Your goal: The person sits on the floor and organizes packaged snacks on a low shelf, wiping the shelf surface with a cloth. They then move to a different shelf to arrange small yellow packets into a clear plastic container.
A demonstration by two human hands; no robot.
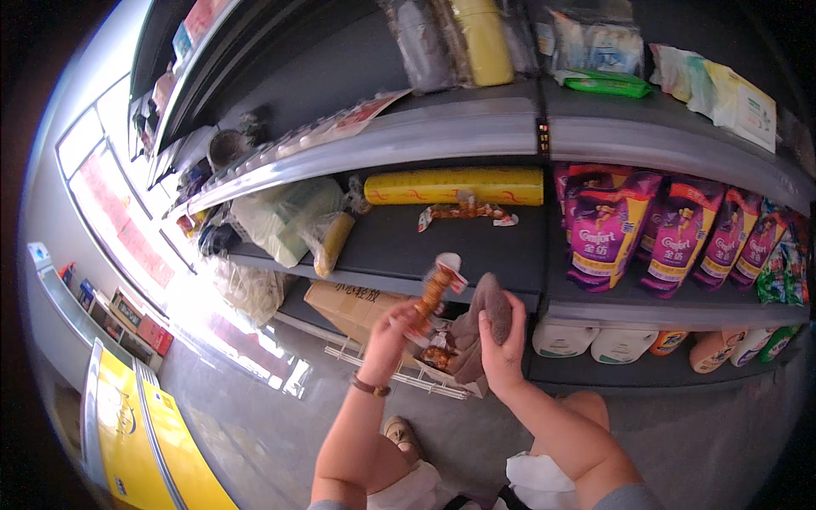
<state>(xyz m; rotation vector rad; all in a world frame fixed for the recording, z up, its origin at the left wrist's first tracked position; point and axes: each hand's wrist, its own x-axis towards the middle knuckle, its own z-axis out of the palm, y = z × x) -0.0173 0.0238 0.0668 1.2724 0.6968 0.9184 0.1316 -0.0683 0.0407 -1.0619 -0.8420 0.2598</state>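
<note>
My left hand (398, 325) grips a narrow see-through packet (437, 287) with brown contents and red-and-white ends, blurred and tilted upward before the shelf edge. In my right hand (507, 344) is a bunched grey-brown cloth (488, 319), my thumb pressed over its folds. Just under the hands, another brown packet (440, 356) shows in a cardboard box, partly hidden by the cloth. Similar packets (468, 213) lie on the dark middle shelf (395, 242), in front of a long yellow roll (452, 187).
Purple Comfort pouches (605, 236) stand to the right, above white bottles (621, 344) on the bottom shelf. A cardboard carton (350, 312) and a white wire rack (421, 382) sit low ahead. Plastic-bagged goods (293, 217) are at left. A yellow freezer (146, 427) stands at lower left.
</note>
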